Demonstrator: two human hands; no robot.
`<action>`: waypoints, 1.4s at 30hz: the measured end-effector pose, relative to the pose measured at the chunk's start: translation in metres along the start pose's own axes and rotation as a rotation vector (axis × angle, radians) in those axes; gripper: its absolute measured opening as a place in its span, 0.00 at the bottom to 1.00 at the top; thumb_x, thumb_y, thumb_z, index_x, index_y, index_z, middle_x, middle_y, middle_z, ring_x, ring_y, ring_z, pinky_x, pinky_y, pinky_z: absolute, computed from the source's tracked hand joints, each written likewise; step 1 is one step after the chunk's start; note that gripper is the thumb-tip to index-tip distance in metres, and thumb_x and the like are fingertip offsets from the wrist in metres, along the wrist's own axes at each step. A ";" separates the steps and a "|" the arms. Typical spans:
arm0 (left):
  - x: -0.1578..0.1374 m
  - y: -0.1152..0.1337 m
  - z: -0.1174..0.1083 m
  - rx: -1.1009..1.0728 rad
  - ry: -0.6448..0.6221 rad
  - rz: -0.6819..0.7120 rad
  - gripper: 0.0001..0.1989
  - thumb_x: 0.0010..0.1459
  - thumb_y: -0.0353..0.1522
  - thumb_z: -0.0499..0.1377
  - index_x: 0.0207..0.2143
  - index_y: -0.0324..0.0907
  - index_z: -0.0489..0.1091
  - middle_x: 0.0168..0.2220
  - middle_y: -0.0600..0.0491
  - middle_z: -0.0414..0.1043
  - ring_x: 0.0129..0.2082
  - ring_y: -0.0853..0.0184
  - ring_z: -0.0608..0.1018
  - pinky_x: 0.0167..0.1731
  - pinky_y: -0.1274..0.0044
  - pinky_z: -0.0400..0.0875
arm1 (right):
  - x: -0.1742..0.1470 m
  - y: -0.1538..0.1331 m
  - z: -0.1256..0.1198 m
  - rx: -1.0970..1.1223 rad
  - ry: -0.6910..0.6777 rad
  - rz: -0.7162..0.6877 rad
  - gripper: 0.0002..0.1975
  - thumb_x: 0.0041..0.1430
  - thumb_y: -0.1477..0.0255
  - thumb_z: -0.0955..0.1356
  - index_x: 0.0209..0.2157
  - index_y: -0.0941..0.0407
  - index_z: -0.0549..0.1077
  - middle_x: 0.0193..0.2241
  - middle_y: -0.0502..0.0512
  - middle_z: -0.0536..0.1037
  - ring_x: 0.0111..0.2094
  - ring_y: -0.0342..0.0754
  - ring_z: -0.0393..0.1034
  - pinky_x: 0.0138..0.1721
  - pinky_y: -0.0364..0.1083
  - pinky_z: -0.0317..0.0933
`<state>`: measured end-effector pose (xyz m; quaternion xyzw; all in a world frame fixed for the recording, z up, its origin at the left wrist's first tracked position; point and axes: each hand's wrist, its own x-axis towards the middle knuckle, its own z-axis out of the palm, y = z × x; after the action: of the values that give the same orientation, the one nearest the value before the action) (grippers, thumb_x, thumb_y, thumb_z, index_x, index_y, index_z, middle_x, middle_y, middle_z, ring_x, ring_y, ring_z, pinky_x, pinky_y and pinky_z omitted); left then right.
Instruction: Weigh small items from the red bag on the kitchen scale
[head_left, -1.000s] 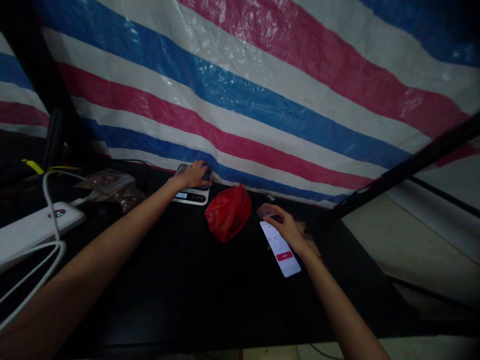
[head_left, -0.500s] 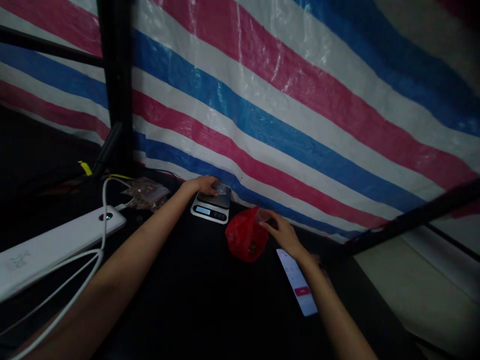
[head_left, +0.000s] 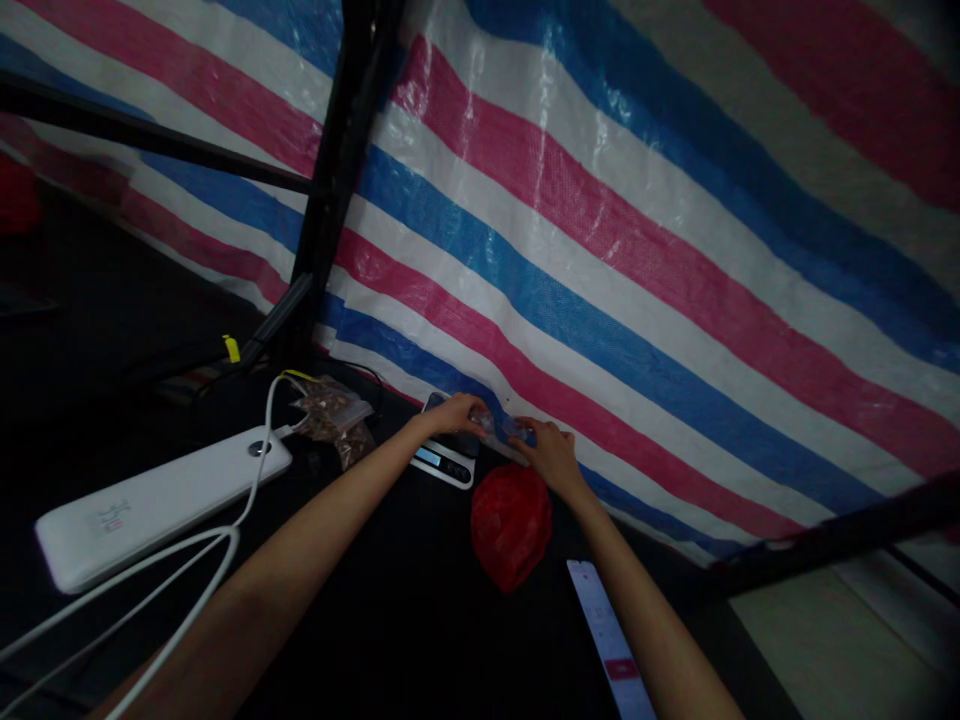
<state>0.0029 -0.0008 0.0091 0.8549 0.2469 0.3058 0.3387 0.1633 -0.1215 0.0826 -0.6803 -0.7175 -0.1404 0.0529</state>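
Note:
My left hand (head_left: 459,414) is closed on a small clear plastic piece (head_left: 482,420), just over the right side of a white kitchen scale (head_left: 459,472) with a lit display. Facing it, my right hand (head_left: 551,452) pinches a small clear plastic cup (head_left: 516,428); the two clear items are close together, and I cannot tell whether they touch. Below my right hand, a red plastic bag (head_left: 511,528) sits on the black table, its contents hidden. A phone (head_left: 609,630) with its screen on lies beside my right forearm.
A white power bank (head_left: 165,500) with a white cable (head_left: 234,530) lies at the left. Clear bags of brown bits (head_left: 334,415) sit behind it. A black metal post (head_left: 330,190) and striped plastic sheeting (head_left: 570,240) stand along the back.
My right hand has lifted the clear cup away from the red bag, up toward my left hand. My left hand has come off the scale's plate with the clear piece. The view has shifted.

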 end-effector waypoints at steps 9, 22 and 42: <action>0.002 0.043 -0.002 -0.515 -0.057 0.115 0.24 0.43 0.35 0.63 0.43 0.35 0.65 0.33 0.48 0.73 0.30 0.68 0.74 0.31 0.78 0.66 | -0.004 -0.002 -0.028 -0.191 0.136 -0.071 0.18 0.57 0.64 0.60 0.49 0.51 0.62 0.44 0.58 0.67 0.46 0.54 0.58 0.40 0.51 0.50; 0.008 0.034 -0.002 -0.301 0.004 0.126 0.21 0.45 0.38 0.61 0.41 0.34 0.67 0.37 0.47 0.72 0.37 0.65 0.73 0.37 0.76 0.65 | -0.005 -0.026 -0.057 -0.422 0.150 -0.301 0.18 0.58 0.78 0.56 0.50 0.55 0.61 0.47 0.63 0.65 0.46 0.57 0.55 0.43 0.54 0.45; -0.057 0.122 0.057 0.463 0.114 0.401 0.14 0.58 0.32 0.45 0.45 0.41 0.62 0.47 0.49 0.61 0.48 0.65 0.64 0.48 0.71 0.55 | -0.135 0.055 0.010 -0.278 -0.112 -0.136 0.11 0.56 0.72 0.63 0.42 0.57 0.65 0.36 0.58 0.73 0.39 0.51 0.64 0.39 0.48 0.49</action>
<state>0.0289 -0.1398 0.0446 0.9224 0.1551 0.3497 0.0536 0.2284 -0.2469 0.0440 -0.6375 -0.7375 -0.2033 -0.0915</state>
